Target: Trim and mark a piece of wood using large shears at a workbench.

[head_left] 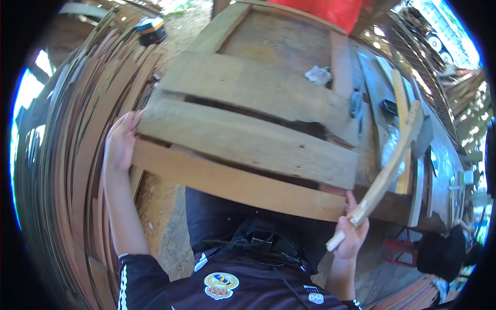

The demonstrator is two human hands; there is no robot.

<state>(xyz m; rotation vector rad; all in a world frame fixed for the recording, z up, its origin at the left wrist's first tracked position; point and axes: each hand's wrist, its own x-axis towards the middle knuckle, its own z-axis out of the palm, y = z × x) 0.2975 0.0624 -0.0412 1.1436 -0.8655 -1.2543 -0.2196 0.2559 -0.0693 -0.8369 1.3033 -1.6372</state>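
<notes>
A framed panel of pale plywood strips [243,139] lies across a worktable in front of me, with dark gaps between the strips and a tan strip [237,182] along the near edge. My left hand [122,135] grips the panel's left end, fingers curled over the edge. My right hand [350,235] is closed round a long, slightly curved pale wooden stick [387,173] near its lower end, close beside the right end of the near strip; whether it also holds the panel is unclear. A crumpled white scrap [318,76] lies on the panel's far part.
Long boards [77,150] stand stacked at the left. On the right are more planks and sheets [436,165], a small red stool [400,250] and a person in dark clothes [442,250]. Red material [320,10] shows at the back, and a white truck [439,31] at the upper right.
</notes>
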